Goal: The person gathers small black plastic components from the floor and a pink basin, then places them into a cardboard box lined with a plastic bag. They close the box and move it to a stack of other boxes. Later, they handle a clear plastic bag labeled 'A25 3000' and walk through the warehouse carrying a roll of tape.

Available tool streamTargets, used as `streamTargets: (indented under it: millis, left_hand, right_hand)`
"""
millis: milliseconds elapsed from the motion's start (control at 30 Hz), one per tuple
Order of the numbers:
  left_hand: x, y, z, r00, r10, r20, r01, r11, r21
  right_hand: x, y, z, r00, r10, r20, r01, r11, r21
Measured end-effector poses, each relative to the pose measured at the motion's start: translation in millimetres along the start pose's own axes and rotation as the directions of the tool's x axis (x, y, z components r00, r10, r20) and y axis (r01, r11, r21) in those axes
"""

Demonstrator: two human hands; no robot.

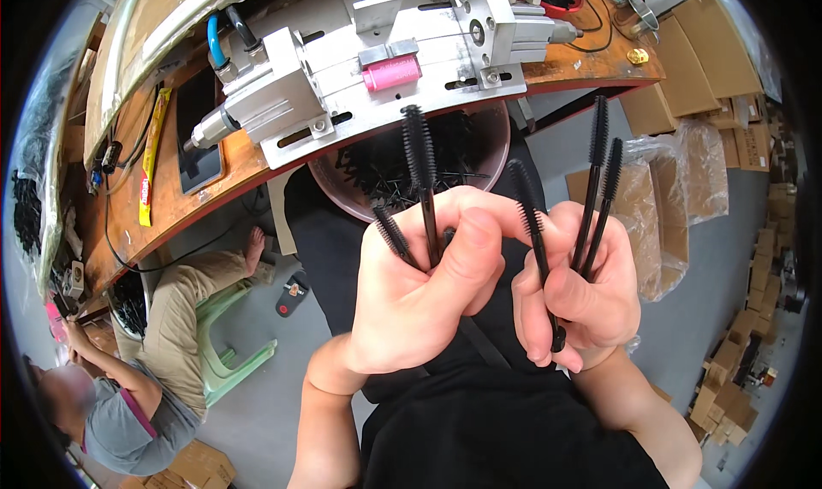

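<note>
My left hand (pixel 428 283) is closed around several black mascara wands (pixel 419 151), their bristle ends pointing up and away from me. Its index finger reaches across to my right hand (pixel 586 292). That hand is also closed on mascara wands: two (pixel 597 138) stand up between its fingers, and a third wand (pixel 535 232) slants down between thumb and fingers with its bristles up. Beyond both hands, a pink tube (pixel 391 74) lies in the holder of a silver metal fixture (pixel 295 86) on the workbench. Below the bench edge, a pink basin (pixel 330 185) holds many black wands.
The wooden bench (pixel 248 159) carries a tablet (pixel 201 129), a yellow strip (pixel 154 155) and air hoses (pixel 214 39). At left a co-worker (pixel 137 403) sits beside a green stool (pixel 223 343). Cardboard boxes (pixel 711 52) and clear plastic wrap (pixel 676 189) stand at right.
</note>
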State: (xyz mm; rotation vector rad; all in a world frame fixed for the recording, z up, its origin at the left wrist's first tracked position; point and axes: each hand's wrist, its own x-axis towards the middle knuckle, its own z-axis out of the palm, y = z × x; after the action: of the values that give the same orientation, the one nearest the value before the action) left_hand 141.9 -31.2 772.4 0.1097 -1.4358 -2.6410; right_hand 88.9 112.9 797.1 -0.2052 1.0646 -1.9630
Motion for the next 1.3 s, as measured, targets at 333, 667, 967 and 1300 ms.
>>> streamTargets:
  millis: [333,667,967,1300]
  left_hand:
    - [-3,5,-1,1.0,-0.019,0.011,0.018,0.993,0.118]
    - [-2,0,-8,0.993,-0.067,0.093,0.084,0.978,-0.192]
    - [-5,-2,3,0.999,-0.038,-0.027,0.037,0.998,-0.056]
    - [-5,-3,-7,1.0,-0.03,0.009,0.031,0.998,-0.057]
  right_hand:
    - [-2,4,4,0.994,-0.089,-0.062,0.088,0.996,-0.022]
    - [-2,7,2,0.999,-0.051,0.006,0.051,0.999,0.001]
    - [-4,6,4,0.998,-0.063,-0.009,0.063,0.995,0.075]
    - [-7,7,8,0.987,-0.118,-0.112,0.103,0.986,-0.128]
